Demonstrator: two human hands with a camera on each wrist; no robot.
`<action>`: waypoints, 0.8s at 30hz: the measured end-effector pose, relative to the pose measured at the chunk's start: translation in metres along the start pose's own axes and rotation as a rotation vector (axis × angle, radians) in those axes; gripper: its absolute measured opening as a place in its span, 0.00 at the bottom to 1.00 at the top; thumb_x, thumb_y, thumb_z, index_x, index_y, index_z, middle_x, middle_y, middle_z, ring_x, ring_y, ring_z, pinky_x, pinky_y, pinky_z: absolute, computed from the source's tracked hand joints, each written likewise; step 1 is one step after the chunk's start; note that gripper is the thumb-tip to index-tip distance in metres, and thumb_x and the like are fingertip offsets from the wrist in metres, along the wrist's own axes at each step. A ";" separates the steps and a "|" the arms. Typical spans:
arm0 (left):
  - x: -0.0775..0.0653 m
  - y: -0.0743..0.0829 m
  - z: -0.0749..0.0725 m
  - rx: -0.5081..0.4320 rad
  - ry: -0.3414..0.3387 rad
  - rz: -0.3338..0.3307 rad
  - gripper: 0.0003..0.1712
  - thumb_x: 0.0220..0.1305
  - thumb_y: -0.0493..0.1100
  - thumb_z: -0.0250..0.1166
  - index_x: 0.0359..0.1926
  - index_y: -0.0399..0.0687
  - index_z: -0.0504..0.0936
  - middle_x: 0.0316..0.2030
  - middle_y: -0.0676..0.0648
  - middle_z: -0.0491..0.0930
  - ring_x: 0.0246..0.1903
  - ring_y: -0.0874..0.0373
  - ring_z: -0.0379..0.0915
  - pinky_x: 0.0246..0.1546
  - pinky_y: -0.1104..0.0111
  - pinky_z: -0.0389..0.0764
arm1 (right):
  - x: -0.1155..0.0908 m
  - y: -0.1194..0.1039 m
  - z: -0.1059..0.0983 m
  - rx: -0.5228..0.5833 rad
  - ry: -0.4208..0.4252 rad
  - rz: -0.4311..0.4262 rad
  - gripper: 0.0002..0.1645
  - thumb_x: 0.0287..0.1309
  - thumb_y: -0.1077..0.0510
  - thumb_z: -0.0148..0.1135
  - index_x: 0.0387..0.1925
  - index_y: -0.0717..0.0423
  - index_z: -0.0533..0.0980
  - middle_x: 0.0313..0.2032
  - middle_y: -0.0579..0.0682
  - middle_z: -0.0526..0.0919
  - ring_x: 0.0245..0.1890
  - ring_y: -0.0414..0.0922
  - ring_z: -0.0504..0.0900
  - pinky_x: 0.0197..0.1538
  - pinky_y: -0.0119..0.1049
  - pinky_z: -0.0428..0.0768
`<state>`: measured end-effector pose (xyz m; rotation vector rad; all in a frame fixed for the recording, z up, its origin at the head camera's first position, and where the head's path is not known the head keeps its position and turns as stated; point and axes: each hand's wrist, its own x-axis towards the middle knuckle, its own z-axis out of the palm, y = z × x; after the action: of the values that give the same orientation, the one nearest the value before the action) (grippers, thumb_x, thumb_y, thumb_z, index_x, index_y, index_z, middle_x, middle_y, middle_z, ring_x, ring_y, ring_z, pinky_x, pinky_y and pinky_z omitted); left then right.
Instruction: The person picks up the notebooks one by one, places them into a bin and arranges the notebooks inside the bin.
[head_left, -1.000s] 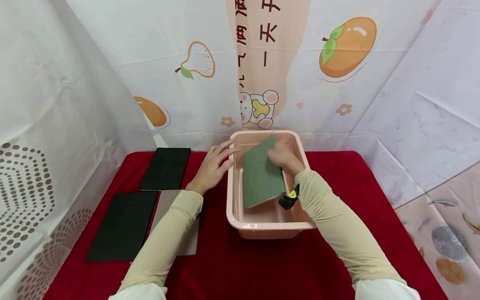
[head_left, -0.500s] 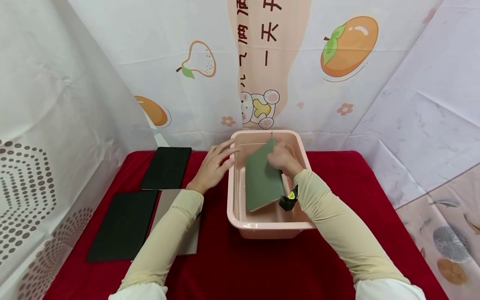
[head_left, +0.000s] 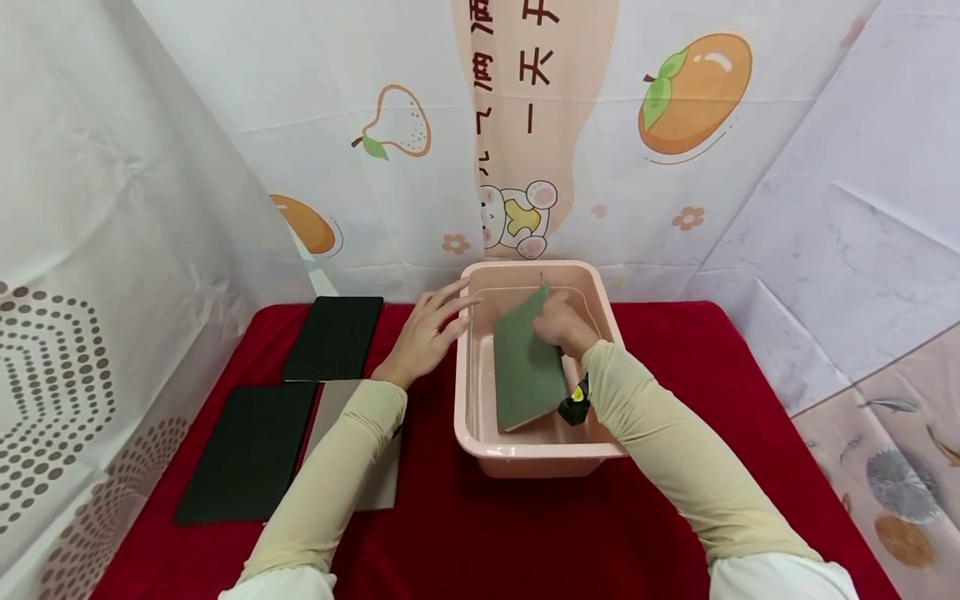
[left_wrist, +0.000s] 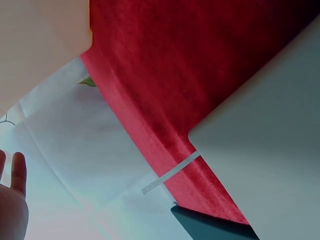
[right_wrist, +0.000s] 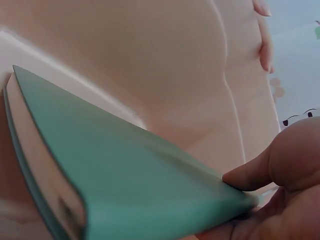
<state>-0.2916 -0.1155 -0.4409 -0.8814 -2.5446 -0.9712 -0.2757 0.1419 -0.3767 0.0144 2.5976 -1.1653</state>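
Observation:
Inside the pink plastic basin (head_left: pixel 510 451) my right hand (head_left: pixel 562 323) grips a green notebook (head_left: pixel 527 362) near its far end. The right wrist view shows the thumb (right_wrist: pixel 250 172) on the cover of the notebook (right_wrist: pixel 130 165), with the other fingers beneath it and the page edges facing left. The notebook is tilted, its near end low in the basin. My left hand (head_left: pixel 423 335) rests at the basin's left rim, fingers spread over the edge. In the right wrist view, left-hand fingers (right_wrist: pixel 266 47) curl over that rim.
Left of the basin, two black notebooks (head_left: pixel 333 337) (head_left: pixel 243 454) and a grey notebook (head_left: pixel 378 483) lie on the red cloth (head_left: pixel 525 542). My left forearm passes over the grey one. A printed curtain (head_left: pixel 420 200) hangs behind the table.
My right hand has lowered the green notebook slightly, and its near end has shifted down and to the right in the basin. The left hand has stayed at the rim.

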 end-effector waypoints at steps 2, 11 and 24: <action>0.000 0.000 0.000 -0.005 -0.003 -0.001 0.26 0.78 0.62 0.46 0.69 0.66 0.75 0.78 0.59 0.58 0.65 0.50 0.61 0.65 0.47 0.67 | 0.000 0.000 0.001 -0.014 -0.013 0.009 0.14 0.63 0.69 0.38 0.50 0.72 0.58 0.37 0.54 0.61 0.29 0.45 0.67 0.33 0.34 0.72; 0.001 0.000 0.001 -0.005 -0.005 -0.012 0.26 0.78 0.61 0.45 0.69 0.66 0.75 0.78 0.61 0.58 0.66 0.51 0.60 0.66 0.47 0.67 | 0.002 0.001 0.003 -0.089 -0.038 0.056 0.45 0.66 0.66 0.40 0.70 0.85 0.28 0.30 0.52 0.66 0.22 0.44 0.67 0.25 0.34 0.69; 0.001 0.000 0.001 -0.011 0.007 -0.002 0.24 0.78 0.59 0.47 0.69 0.68 0.75 0.78 0.59 0.60 0.65 0.51 0.62 0.65 0.49 0.67 | 0.002 0.003 0.009 -0.212 0.021 0.016 0.41 0.64 0.66 0.41 0.69 0.87 0.38 0.27 0.50 0.66 0.27 0.47 0.71 0.30 0.35 0.73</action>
<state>-0.2925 -0.1146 -0.4415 -0.8770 -2.5369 -0.9886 -0.2747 0.1371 -0.3844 0.0024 2.7201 -0.8834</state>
